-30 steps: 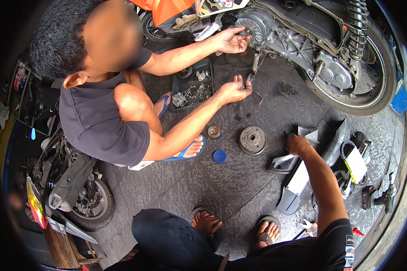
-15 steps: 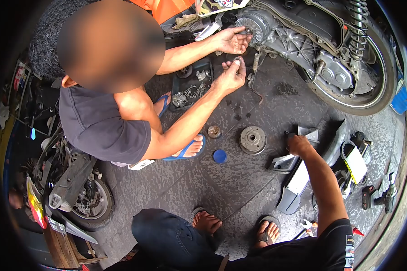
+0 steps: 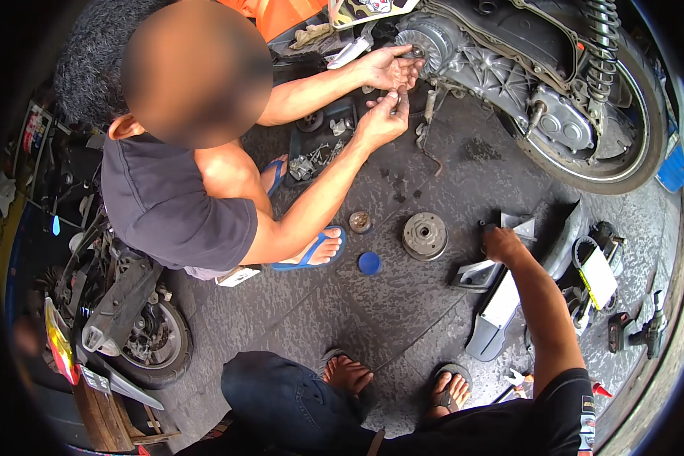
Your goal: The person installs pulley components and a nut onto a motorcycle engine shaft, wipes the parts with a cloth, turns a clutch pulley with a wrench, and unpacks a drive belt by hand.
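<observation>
Here, a motorcycle [image 3: 501, 95] is standing at upper right on a dark, streaked floor [image 3: 304, 311], its finned pulley [image 3: 435, 44] showing. A co-worker [image 3: 178, 201] in a dark T-shirt is crouching opposite, one hand [image 3: 391, 70] lying half open beside the pulley, the other hand [image 3: 381, 126] pinching something too small to identify. A long pale panel [image 3: 498, 315] is lying at lower right. Around its far end, angular grey parts [image 3: 475, 276] are lying on the floor, and the wearer's right hand [image 3: 503, 245] is resting among them, fingers bent; whether it is gripping anything, I cannot tell. The left hand is lying out of view, its state unknown. Near the middle, a round metal drum [image 3: 425, 235] is sitting flat; left of it are lying a small tin [image 3: 360, 222] and a blue lid [image 3: 369, 263].
</observation>
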Demonstrator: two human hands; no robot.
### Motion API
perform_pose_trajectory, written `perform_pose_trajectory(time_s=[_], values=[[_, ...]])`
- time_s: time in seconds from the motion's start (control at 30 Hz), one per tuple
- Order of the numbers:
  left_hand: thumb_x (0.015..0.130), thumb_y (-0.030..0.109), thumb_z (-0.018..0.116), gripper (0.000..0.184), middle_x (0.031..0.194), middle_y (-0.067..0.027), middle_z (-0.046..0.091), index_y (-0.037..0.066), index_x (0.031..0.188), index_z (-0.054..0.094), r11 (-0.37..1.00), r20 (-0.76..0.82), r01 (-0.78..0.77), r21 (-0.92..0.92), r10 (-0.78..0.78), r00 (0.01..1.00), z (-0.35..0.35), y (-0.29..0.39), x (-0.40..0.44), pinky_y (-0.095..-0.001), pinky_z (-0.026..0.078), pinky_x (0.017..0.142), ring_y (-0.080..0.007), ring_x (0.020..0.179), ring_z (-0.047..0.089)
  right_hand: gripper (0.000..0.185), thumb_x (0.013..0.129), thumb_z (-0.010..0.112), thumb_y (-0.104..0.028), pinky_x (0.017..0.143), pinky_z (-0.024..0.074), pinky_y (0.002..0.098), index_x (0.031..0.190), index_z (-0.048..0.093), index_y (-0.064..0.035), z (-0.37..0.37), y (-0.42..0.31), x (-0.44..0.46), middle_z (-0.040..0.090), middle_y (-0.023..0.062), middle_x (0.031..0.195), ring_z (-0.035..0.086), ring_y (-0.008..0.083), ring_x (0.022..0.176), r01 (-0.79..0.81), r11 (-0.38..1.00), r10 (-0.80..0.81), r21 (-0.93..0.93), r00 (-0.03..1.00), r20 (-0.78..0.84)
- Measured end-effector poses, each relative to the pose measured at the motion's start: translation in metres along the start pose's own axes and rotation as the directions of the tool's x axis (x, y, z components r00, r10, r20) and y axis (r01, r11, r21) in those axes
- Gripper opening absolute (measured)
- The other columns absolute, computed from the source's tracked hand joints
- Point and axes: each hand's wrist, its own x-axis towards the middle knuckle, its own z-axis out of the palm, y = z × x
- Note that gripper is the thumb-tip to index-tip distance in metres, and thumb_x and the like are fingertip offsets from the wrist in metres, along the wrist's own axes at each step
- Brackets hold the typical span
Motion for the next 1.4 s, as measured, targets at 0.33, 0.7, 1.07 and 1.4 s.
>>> perform_pose_trajectory(time_s=[0.33,0.7,1.07,1.4], values=[[0.084,0.029,0.053,0.029,0.076,-0.0096,0.063,0.005,0.076,0.067,0.999,0.009,0.033,0.022,-0.033,0.999,-0.002,0.002,-0.001,-0.0356,0.042,0.078,-0.0244,0.076,0.058,0.025,0.078,0.054,-0.020,0.083,0.0478,0.0367,0.096,0.066,-0.0064,-0.002,-0.001,0.000,0.063,0.0148,0.102,0.060,0.0272,0.098,-0.005,1.000,0.005,0.004,1.000,0.013],[0.084,0.031,0.053,0.030,0.077,-0.0085,0.063,0.006,0.077,0.067,0.993,0.001,0.050,0.103,-0.051,0.999,-0.003,0.004,-0.002,-0.0352,0.040,0.082,-0.0242,0.080,0.058,0.023,0.077,0.052,-0.015,0.083,0.0480,0.0370,0.093,0.067,-0.0070,0.007,0.002,0.004,0.064,0.0143,0.100,0.061,0.0271,0.096,0.009,1.000,-0.008,0.008,0.999,-0.038],[0.083,0.038,0.052,0.032,0.076,-0.0043,0.063,0.011,0.076,0.068,0.993,0.036,0.110,0.038,-0.112,0.993,-0.023,0.028,0.008,-0.0445,0.026,0.089,-0.0233,0.083,0.055,0.024,0.077,0.051,-0.014,0.083,0.0475,0.0374,0.094,0.067,-0.0067,0.013,0.004,0.010,0.063,0.0147,0.101,0.060,0.0277,0.097,0.001,1.000,-0.001,0.012,1.000,-0.029],[0.082,0.030,0.053,0.027,0.076,-0.0046,0.063,0.008,0.076,0.067,0.998,0.025,0.054,0.024,-0.055,0.998,0.003,-0.002,-0.003,-0.0341,0.035,0.083,-0.0205,0.079,0.057,0.027,0.078,0.053,-0.024,0.084,0.0469,0.0388,0.096,0.065,-0.0080,0.014,0.005,0.010,0.063,0.0152,0.100,0.060,0.0292,0.097,0.002,1.000,-0.002,-0.008,1.000,-0.018]])
